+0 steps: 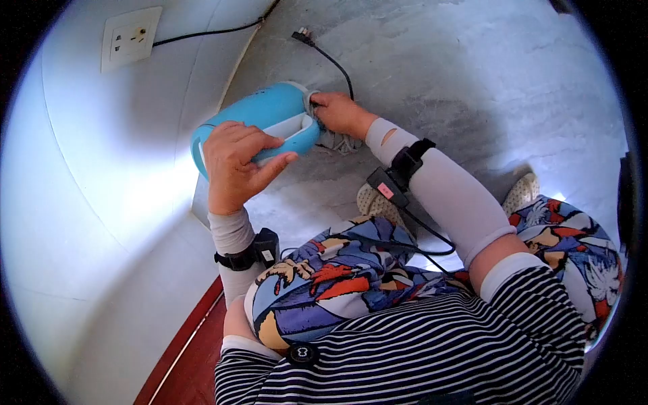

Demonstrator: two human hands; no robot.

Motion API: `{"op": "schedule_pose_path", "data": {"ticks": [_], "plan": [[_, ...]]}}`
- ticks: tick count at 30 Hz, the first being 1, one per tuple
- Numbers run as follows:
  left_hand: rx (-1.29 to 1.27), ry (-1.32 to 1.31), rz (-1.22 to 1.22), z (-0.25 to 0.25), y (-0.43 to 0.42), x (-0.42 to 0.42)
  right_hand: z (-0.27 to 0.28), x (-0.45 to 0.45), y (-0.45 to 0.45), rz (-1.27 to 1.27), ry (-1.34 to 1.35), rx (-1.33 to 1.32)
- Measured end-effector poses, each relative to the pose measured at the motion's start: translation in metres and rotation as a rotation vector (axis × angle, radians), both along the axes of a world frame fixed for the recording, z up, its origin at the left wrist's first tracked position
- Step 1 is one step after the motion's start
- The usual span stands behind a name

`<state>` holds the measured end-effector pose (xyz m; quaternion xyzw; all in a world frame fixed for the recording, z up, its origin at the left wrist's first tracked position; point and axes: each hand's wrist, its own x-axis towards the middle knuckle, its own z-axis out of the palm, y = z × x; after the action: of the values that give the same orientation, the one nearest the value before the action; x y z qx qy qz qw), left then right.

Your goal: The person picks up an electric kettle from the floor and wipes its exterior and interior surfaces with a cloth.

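Observation:
A blue kettle-like appliance (pixel 270 104) with a white inner handle side is tilted above the grey floor, close to the wall. My left hand (pixel 239 158) lies over its lower left part, fingers curled on the blue body and the thumb stretched along the handle. At its right end my right hand (pixel 341 113) is closed on a greyish cloth (pixel 337 142), pressed against the appliance's end. The cloth hangs below my right hand. A black cord with a plug (pixel 304 37) lies on the floor and runs down behind my right hand.
A white wall socket (pixel 130 39) is at the upper left, with a black cable (pixel 202 32) running from it along the wall. Grey marbled floor (pixel 432 61) spreads behind my hands. My shoes (pixel 381 206) and patterned trousers are below, beside a red strip (pixel 192 344).

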<state>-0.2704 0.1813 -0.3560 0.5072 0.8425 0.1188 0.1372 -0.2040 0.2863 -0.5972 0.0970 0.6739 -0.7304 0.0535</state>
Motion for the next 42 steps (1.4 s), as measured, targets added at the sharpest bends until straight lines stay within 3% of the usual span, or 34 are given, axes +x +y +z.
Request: {"op": "schedule_pose_path", "data": {"ticks": [2, 5, 7, 9, 11, 12, 13, 15, 18, 21, 23, 27, 30, 32, 42], "plan": [[0.027, -0.015, 0.006, 0.002, -0.002, 0.0, -0.004, 0.001, -0.003, 0.129, 0.024, 0.206], [-0.141, -0.057, 0.014, 0.005, -0.012, -0.004, 0.002, 0.015, -0.012, 0.088, 0.012, 0.168], [0.381, -0.218, 0.324, -0.007, -0.032, -0.006, 0.001, 0.017, -0.012, 0.062, 0.003, 0.138], [0.294, -0.11, 0.356, -0.001, -0.039, -0.011, -0.001, 0.018, -0.012, 0.041, 0.0, 0.107], [-0.049, 0.47, 0.5, 0.007, -0.039, -0.013, -0.002, 0.014, -0.007, 0.094, -0.062, 0.068], [-0.334, 0.478, 0.656, 0.006, -0.049, -0.013, 0.005, 0.011, 0.0, 0.096, -0.06, 0.069], [-0.333, 0.48, 0.659, 0.005, -0.055, -0.014, 0.011, 0.007, 0.008, 0.137, 0.003, 0.159], [-0.274, 0.097, 0.933, -0.001, -0.063, -0.017, 0.025, -0.003, 0.026, 0.18, 0.06, 0.255], [-0.126, -0.064, 0.901, -0.005, -0.062, -0.02, 0.039, -0.015, 0.044, 0.055, 0.163, 0.243], [-0.119, -0.013, 0.767, 0.0, -0.055, -0.021, 0.045, -0.026, 0.05, 0.101, 0.145, 0.137], [-0.074, -0.022, 0.645, 0.006, -0.042, -0.02, 0.049, -0.026, 0.045, 0.252, 0.009, 0.347], [0.035, 0.031, 0.403, 0.001, -0.035, -0.026, 0.019, -0.012, 0.018, 0.156, 0.065, 0.409], [0.06, 0.07, 0.422, -0.001, -0.035, -0.024, 0.012, -0.004, 0.01, 0.241, 0.011, 0.426], [0.076, 0.078, 0.418, -0.002, -0.037, -0.027, 0.015, 0.005, 0.002, 0.035, 0.039, 0.382], [0.099, 0.075, 0.393, -0.002, -0.032, -0.029, 0.101, 0.001, 0.011, 0.138, 0.32, 0.528]]}}
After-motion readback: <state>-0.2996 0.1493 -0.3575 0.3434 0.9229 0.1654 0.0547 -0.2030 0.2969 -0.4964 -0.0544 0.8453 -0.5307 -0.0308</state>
